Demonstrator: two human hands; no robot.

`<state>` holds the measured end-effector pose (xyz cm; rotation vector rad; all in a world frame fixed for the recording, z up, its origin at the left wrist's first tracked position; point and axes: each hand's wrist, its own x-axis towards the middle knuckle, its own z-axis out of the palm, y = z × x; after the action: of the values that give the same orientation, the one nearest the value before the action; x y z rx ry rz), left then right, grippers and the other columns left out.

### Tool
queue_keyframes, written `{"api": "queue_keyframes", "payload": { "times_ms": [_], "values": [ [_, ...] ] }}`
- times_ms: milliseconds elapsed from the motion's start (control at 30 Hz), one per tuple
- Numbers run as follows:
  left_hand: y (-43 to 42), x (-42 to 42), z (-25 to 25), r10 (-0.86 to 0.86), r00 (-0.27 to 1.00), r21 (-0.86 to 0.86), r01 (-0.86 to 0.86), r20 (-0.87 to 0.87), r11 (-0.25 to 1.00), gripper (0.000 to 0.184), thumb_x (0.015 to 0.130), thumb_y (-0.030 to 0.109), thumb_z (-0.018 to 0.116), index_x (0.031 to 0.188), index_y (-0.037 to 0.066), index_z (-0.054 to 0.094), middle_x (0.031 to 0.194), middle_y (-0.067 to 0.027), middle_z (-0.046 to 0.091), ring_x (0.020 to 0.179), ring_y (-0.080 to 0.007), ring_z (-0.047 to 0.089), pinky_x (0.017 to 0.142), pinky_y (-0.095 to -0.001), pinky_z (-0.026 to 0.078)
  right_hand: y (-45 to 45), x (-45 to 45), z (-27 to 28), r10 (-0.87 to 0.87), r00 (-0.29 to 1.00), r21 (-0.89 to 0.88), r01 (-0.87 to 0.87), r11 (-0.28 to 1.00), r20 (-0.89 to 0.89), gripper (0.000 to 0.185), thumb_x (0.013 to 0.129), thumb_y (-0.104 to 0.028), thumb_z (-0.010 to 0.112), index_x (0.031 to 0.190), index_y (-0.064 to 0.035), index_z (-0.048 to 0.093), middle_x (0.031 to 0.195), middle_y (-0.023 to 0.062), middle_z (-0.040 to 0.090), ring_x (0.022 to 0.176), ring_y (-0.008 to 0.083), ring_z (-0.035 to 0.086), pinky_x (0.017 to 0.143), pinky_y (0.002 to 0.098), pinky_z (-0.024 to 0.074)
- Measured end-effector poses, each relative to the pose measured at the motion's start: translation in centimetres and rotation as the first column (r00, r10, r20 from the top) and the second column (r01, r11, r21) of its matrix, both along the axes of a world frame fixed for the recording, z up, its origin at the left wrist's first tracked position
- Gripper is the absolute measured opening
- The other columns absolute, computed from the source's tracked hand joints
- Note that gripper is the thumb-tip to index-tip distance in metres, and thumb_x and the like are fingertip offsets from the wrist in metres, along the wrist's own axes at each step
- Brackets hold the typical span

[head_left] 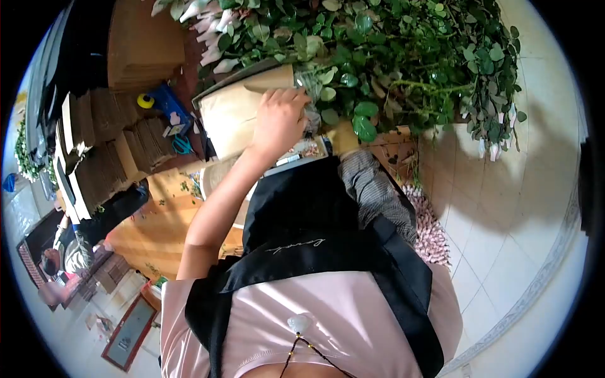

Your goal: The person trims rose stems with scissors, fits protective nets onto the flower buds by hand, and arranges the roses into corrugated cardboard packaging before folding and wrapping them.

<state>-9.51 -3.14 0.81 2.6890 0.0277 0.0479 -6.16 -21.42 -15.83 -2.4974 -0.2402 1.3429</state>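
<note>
My bare left hand lies over brown paper, its fingers curled round the paper's upper right edge. Clear plastic wrap shows beside these fingers. Just to the right, my right hand wears a yellowish glove beneath a grey checked sleeve; leaves cover part of it, and its fingers cannot be made out. Leafy green stems are heaped above and right of both hands, with pale wrapped flower heads at the upper left.
Stacked cardboard stands left, near a blue holder, a yellow tape roll and teal scissors. More wrapped flower heads hang at the right. Pink flowers lie lower right. Another person is far left.
</note>
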Motion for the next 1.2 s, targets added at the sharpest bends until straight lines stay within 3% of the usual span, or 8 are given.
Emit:
{"api": "queue_keyframes", "payload": {
  "times_ms": [300, 500, 767, 900, 1067, 1133, 1167, 1200],
  "values": [
    [6.4, -11.6, 2.4, 0.595, 0.798, -0.007, -0.597, 0.098, 0.802, 0.045, 0.09, 0.013, 0.069, 0.132, 0.003, 0.054, 0.136, -0.0169, 0.052, 0.12, -0.0325, 0.054, 0.102, -0.0414, 0.044, -2.8, 0.5, 2.0, -0.196, 0.978, 0.248, 0.174, 0.953, 0.066, 0.032, 0.104, -0.024, 0.045, 0.116, 0.0002, 0.062, 0.108, 0.0122, 0.067, 0.094, 0.0235, 0.065, 0.087, 0.0353, 0.0519],
    [6.6, -15.7, -1.9, 0.759, 0.604, -0.498, -0.75, -0.244, 0.437, 0.027, 0.102, 0.023, 0.055, 0.108, -0.003, 0.061, 0.076, -0.005, 0.056, 0.072, -0.0105, 0.05, 0.065, -0.0279, 0.043, -1.2, 0.9, 2.1, -0.255, 0.964, 0.281, 0.227, 0.933, 0.069, 0.033, 0.104, -0.025, 0.046, 0.118, -0.0001, 0.061, 0.111, 0.0126, 0.066, 0.097, 0.0238, 0.064, 0.088, 0.0354, 0.0516],
    [4.2, -12.6, 9.3, 0.691, 0.71, -0.749, -0.531, -0.137, 0.397, 0.017, 0.097, 0.013, 0.063, 0.087, -0.001, 0.06, 0.066, 0.0029, 0.05, 0.062, -0.0042, 0.043, 0.055, -0.0216, 0.034, -2.5, 2.8, 5.0, -0.47, 0.883, 0.473, 0.404, 0.783, 0.024, 0.033, 0.104, -0.026, 0.047, 0.121, -0.0006, 0.059, 0.114, 0.0132, 0.064, 0.1, 0.0243, 0.063, 0.09, 0.0356, 0.0512],
    [5.9, -12.5, 14.2, 0.314, 0.803, -0.767, 0.253, 0.506, 0.59, 0.03, 0.103, 0.023, 0.05, 0.085, 0.001, 0.059, 0.073, -0.0023, 0.054, 0.066, -0.011, 0.048, 0.059, -0.0249, 0.036, -7.8, 2.6, 9.8, -0.645, 0.764, 0.575, 0.53, 0.623, -0.006, 0.034, 0.103, -0.027, 0.047, 0.122, -0.0008, 0.058, 0.116, 0.0135, 0.063, 0.101, 0.0245, 0.063, 0.091, 0.0357, 0.0509],
    [8.8, -3.2, 10.9, 0.404, 0.812, -0.846, 0.191, 0.421, 0.497, 0.045, 0.103, 0.034, 0.04, 0.132, 0.001, 0.052, 0.13, -0.0112, 0.058, 0.123, -0.0238, 0.053, 0.106, -0.0362, 0.038, -13.1, 0.3, 15.1, -0.766, 0.64, 0.612, 0.583, 0.534, 0.059, 0.035, 0.103, -0.027, 0.048, 0.124, -0.001, 0.057, 0.118, 0.0139, 0.062, 0.103, 0.0248, 0.062, 0.092, 0.0359, 0.0507],
    [7.5, 0.9, 9.4, 0.232, 0.969, -0.948, 0.145, 0.079, -0.284, 0.076, 0.1, 0.063, 0.032, 0.145, 0.003, 0.044, 0.147, -0.013, 0.046, 0.133, -0.0258, 0.047, 0.113, -0.0404, 0.033, -14.6, -0.9, 16.5, -0.804, 0.589, 0.623, 0.597, 0.505, 0.087, 0.035, 0.103, -0.028, 0.048, 0.125, -0.0012, 0.057, 0.119, 0.014, 0.062, 0.104, 0.0249, 0.062, 0.092, 0.0359, 0.0505],
    [7.1, 2.5, 7.8, -0.145, 0.893, -0.507, 0.103, 0.427, -0.856, 0.084, 0.097, 0.07, 0.032, 0.148, 0.003, 0.041, 0.151, -0.0116, 0.044, 0.134, -0.0236, 0.045, 0.113, -0.0391, 0.034, -15.2, -1.6, 17.2, -0.814, 0.57, 0.623, 0.597, 0.505, 0.114, 0.036, 0.103, -0.028, 0.048, 0.125, -0.0012, 0.056, 0.119, 0.0141, 0.061, 0.104, 0.025, 0.062, 0.092, 0.0359, 0.0505],
    [6.0, 4.1, 7.7, -0.187, 0.906, -0.509, 0.036, 0.38, -0.86, 0.084, 0.097, 0.07, 0.031, 0.148, 0.003, 0.041, 0.151, -0.0116, 0.044, 0.134, -0.0236, 0.046, 0.113, -0.0392, 0.034, -15.8, -2.3, 17.9, -0.826, 0.547, 0.629, 0.598, 0.497, 0.134, 0.036, 0.103, -0.028, 0.048, 0.126, -0.0013, 0.056, 0.12, 0.0142, 0.061, 0.104, 0.025, 0.061, 0.092, 0.036, 0.0504]
  ]
}}
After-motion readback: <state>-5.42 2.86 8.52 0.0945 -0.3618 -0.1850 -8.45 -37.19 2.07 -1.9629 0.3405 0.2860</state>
